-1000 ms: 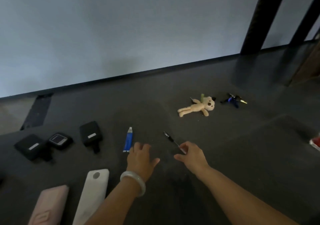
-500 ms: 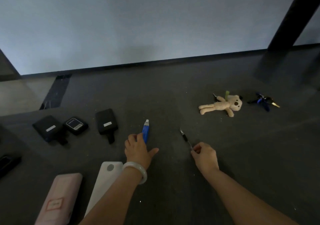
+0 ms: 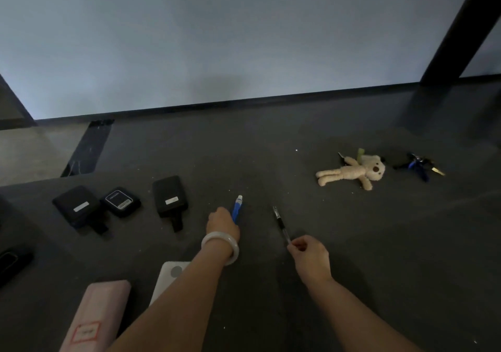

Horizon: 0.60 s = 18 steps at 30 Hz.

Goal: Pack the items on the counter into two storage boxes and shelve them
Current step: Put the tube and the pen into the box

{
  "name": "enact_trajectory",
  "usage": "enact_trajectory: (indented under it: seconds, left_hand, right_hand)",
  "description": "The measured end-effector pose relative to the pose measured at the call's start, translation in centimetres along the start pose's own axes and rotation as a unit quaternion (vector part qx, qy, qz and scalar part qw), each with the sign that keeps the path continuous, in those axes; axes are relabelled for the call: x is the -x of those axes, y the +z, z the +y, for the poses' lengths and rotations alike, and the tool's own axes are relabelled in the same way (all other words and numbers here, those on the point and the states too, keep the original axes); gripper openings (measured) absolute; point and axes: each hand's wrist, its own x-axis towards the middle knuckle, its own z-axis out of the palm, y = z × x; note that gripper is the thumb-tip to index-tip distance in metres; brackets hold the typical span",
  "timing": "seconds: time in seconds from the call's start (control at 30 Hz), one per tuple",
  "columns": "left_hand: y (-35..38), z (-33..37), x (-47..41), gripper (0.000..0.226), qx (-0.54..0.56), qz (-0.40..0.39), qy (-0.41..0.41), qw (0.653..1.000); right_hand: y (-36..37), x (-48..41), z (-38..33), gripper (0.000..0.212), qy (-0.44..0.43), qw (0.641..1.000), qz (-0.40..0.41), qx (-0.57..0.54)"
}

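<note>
A dark grey, matte counter [image 3: 271, 145] flecked with pale specks ran back to a plain pale wall [image 3: 217, 39], with a black post [image 3: 461, 26] rising at the far right and lighter floor [image 3: 29, 151] showing past the counter's left edge. At mid-counter the left hand [image 3: 222, 222] curled round the near end of a blue tube [image 3: 238, 205]. Just beside it, the right hand [image 3: 309, 254] pinched the near tip of a black pen [image 3: 280, 224]. Three black pouches [image 3: 169, 197] lay to the left, a pink case [image 3: 95, 316] and a white slab [image 3: 169, 275] lay at the near edge, and a plush bear [image 3: 352, 171] and keys [image 3: 418, 165] lay at the far right.
</note>
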Motion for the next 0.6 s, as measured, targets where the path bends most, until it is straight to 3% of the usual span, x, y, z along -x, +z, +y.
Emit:
enact_trajectory:
  seconds: [0.1,0.23,0.4,0.6]
  left_hand:
    - [0.2,0.0,0.9,0.030,0.010,-0.045,0.018,0.999]
    - [1.6,0.2,4.4,0.019,0.130,-0.089,0.056,0.986]
    - [3.5,2.8,11.1,0.005,0.288,-0.154,0.090,0.941]
    - [7.1,7.8,20.5,0.009,0.326,-0.265,0.173,0.891]
  right_hand:
    - [-0.9,1.1,0.2,0.003,0.041,0.997,-0.004,-0.059]
    - [-3.9,3.5,0.3,0.005,0.051,0.993,-0.012,-0.107]
    - [-11.3,7.6,0.1,0.006,0.029,0.988,0.040,-0.148]
    - [-21.2,15.3,3.7,0.006,0.033,0.981,0.116,-0.153]
